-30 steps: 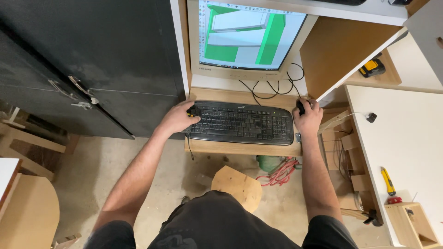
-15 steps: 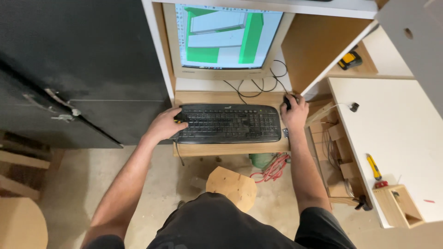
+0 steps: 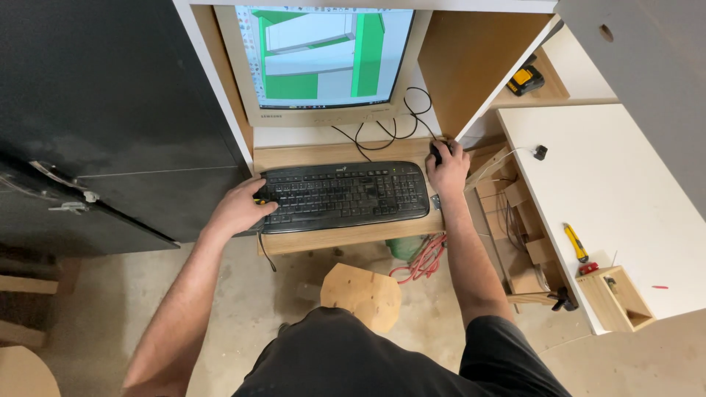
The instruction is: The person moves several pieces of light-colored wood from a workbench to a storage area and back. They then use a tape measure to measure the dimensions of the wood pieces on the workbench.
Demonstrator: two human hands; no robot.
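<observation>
A black keyboard [image 3: 344, 195] lies on a wooden pull-out shelf [image 3: 346, 237] under a pale monitor [image 3: 323, 66] that shows green and grey 3D shapes. My left hand [image 3: 239, 208] rests on the keyboard's left end, fingers curled over the keys. My right hand [image 3: 447, 167] covers a black mouse [image 3: 437, 151] just right of the keyboard; only the mouse's front tip shows. Black cables [image 3: 390, 129] run from the mouse and keyboard up behind the monitor.
A dark cabinet [image 3: 95, 125] stands at the left. A white worktop [image 3: 618, 198] at the right carries a yellow utility knife [image 3: 576, 242] and a small wooden box [image 3: 616, 298]. A round wooden stool [image 3: 360, 295] stands below the shelf, and red cable [image 3: 421, 261] lies on the floor.
The view has shifted, so the desk sits lower and further right in the frame. Both hands stay where they were, left on the keyboard and right on the mouse.
</observation>
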